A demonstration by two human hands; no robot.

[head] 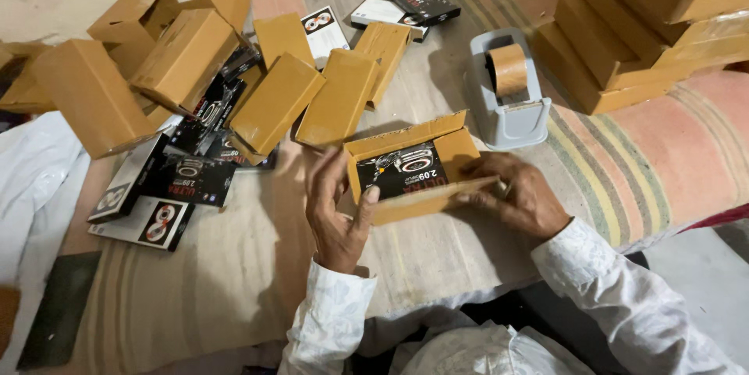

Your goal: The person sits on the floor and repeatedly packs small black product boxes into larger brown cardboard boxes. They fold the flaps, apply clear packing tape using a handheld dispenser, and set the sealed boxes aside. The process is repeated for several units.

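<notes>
Striped cloth (624, 156) bears an open brown cardboard box (413, 168) showing a black printed packet (402, 170) inside, left hand (335, 215) fingers clamped on its side, right hand (519, 195) fingers pressing its front flap.

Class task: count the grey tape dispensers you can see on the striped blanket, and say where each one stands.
1. The grey plastic tape dispenser, loaded with a brown tape roll, stands just beyond the open brown cardboard box held by both hands. None appears hidden, though box piles could conceal more.

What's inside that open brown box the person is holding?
Inside the open cardboard box lies a black printed product box, its top face showing. Its lower edge is covered by the front flap; anything beneath it cannot be seen.
</notes>
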